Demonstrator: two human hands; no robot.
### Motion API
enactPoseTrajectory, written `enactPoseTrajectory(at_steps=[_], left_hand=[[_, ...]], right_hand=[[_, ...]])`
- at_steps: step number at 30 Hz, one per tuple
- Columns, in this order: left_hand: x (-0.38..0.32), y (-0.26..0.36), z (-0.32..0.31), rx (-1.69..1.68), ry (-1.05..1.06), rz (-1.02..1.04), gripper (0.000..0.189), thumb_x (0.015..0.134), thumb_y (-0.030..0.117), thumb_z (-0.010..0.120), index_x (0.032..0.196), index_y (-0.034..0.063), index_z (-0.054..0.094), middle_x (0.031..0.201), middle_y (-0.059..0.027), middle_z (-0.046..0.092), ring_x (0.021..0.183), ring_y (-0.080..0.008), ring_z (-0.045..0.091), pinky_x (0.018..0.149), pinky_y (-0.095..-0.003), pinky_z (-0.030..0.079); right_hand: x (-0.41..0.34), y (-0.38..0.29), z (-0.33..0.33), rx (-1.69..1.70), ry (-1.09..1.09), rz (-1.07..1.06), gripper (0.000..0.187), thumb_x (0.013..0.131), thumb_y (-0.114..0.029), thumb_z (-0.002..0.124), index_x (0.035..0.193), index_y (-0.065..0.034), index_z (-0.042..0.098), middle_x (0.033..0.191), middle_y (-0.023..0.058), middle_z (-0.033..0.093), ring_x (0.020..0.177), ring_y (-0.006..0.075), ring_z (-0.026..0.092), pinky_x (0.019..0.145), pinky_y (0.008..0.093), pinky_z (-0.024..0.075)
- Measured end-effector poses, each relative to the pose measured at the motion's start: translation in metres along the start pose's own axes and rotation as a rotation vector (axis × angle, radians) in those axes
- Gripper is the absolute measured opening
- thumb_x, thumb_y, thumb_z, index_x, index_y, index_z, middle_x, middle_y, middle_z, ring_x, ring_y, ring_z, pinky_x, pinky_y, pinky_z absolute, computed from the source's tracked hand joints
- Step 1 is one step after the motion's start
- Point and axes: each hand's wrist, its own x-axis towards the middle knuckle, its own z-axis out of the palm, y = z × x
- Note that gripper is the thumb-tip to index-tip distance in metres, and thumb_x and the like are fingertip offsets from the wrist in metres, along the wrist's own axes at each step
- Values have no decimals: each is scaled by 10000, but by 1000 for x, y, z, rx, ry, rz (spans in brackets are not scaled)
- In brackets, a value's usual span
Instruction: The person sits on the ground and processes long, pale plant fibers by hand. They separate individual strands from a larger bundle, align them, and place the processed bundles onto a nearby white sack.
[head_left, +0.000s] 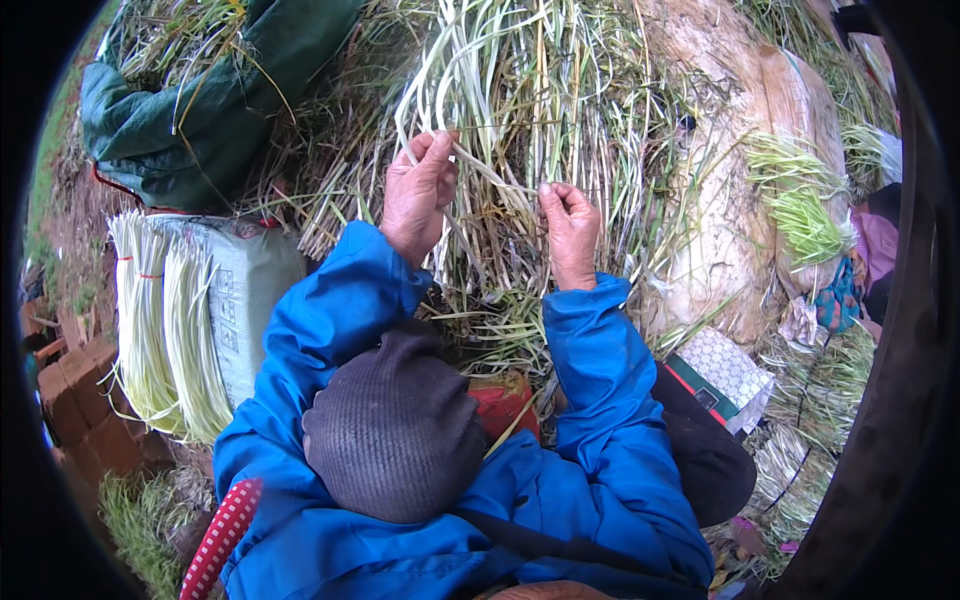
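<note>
My left hand (420, 191) grips a few long, pale stalks (442, 64), which look like blanched chives or garlic leaves. Their upper parts extend away over the heap. From the left hand, pale stalk ends (491, 174) slant across to my right hand (570, 225), whose thumb and fingers pinch them at the tip. Beneath both hands spreads a thick heap of similar stalks and dry straw-like leaves (517, 255). Each forearm is in a blue sleeve. A dark ribbed knit covering (397, 427) bulges between the left arm and the blue jacket; what it covers is hidden.
At left, pale bundles (142, 322) tied with red bands lean on a wrapped pale-green package (251, 262). Behind it stands a green sack (187, 142) of plant trimmings; bricks (90, 397) lie lower left. At right are a brownish sheet (712, 187), a green bundle (810, 225) and a patterned bag (720, 375).
</note>
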Motion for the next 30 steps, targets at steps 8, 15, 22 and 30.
enactPoseTrajectory(at_steps=[8, 15, 22, 30], left_hand=[[5, 25, -15, -93, -58, 93, 163, 900, 241, 544, 938, 83, 533, 830, -8, 558, 584, -49, 428, 430, -153, 269], [-9, 26, -1, 74, -267, 70, 155, 923, 258, 503, 959, 110, 528, 853, -39, 618, 616, -47, 461, 497, -155, 333], [-16, 29, 5, 81, -263, 166, 149, 924, 227, 502, 947, 82, 525, 829, -40, 597, 592, -46, 435, 490, -154, 333], [11, 41, -38, -132, 40, 207, 146, 913, 236, 517, 957, 96, 507, 810, -27, 540, 582, -71, 417, 421, -161, 290]], right_hand=[[44, 60, -251, -962, 468, 124, 273, 814, -242, 619, 906, 14, 647, 705, 99, 635, 642, 210, 586, 629, 335, 465], [37, -38, -48, -449, -331, -46, 610, 841, -544, 516, 999, 34, 629, 752, 83, 624, 701, 151, 560, 635, 300, 453], [8, -43, 38, -78, -406, 11, 223, 868, -201, 597, 847, 17, 641, 648, -10, 566, 611, 47, 450, 541, 233, 387], [71, 52, -268, -743, 204, 218, 241, 842, -235, 599, 854, -4, 668, 618, 43, 597, 538, 129, 500, 518, 294, 407]])
